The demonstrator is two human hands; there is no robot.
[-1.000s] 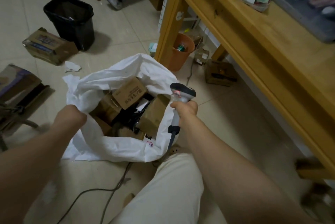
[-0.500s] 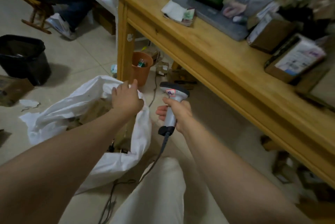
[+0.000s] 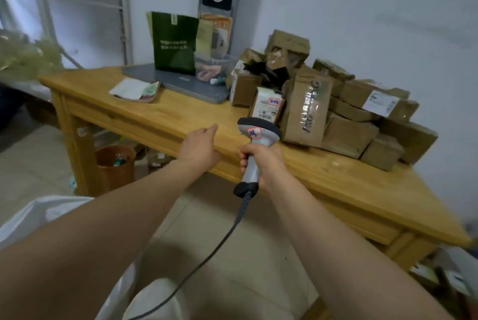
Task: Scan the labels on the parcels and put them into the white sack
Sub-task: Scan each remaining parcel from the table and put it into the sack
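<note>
Two bare hands reach forward over the near edge of one long yellow wooden table [image 3: 155, 115]. The left hand [image 3: 199, 147] holds nothing, its fingers [image 3: 210, 129] straight and loosely together, pointing at the heap; whether it touches the wood I cannot tell. The right hand [image 3: 263, 162] has its fingers [image 3: 244, 162] wrapped tight round the handle of a single grey handheld barcode scanner [image 3: 258, 133], whose dark curled cable [image 3: 227, 239] hangs from the butt. The heap of brown cardboard parcels [image 3: 346, 133] sits on the table against the wall, at least ten of them, too jumbled for an exact count. The nearest, a small upright parcel with a white label [image 3: 267, 107], stands just beyond the scanner's head and near the left fingertips, apart from both. One white woven sack [image 3: 38, 213] lies on the floor at lower left, under the left forearm, well apart from either hand. One orange bin [image 3: 116, 164] stands under the table.
</note>
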